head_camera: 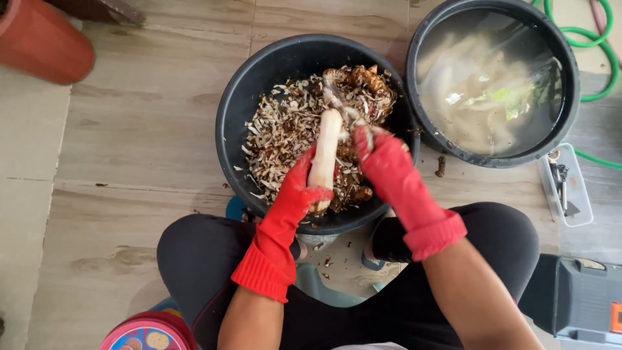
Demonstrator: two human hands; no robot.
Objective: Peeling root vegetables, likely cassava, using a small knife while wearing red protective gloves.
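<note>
Both my hands wear red rubber gloves. My left hand [301,188] grips the lower end of a long pale peeled root [325,150], held upright over a black basin [259,84]. My right hand [383,163] is closed beside the root's upper half; whether it holds a tool I cannot tell. The basin is heaped with brown and white peelings [285,129], and several unpeeled brown roots [366,87] lie at its far side. I sit with my knees on either side of the basin.
A second black basin [564,123] at the right holds water with pale peeled pieces. A green hose [599,45] coils behind it. A clear tray with small tools [565,188], a grey case [576,298], a red pot [42,42] and a pink lid [146,334] stand around.
</note>
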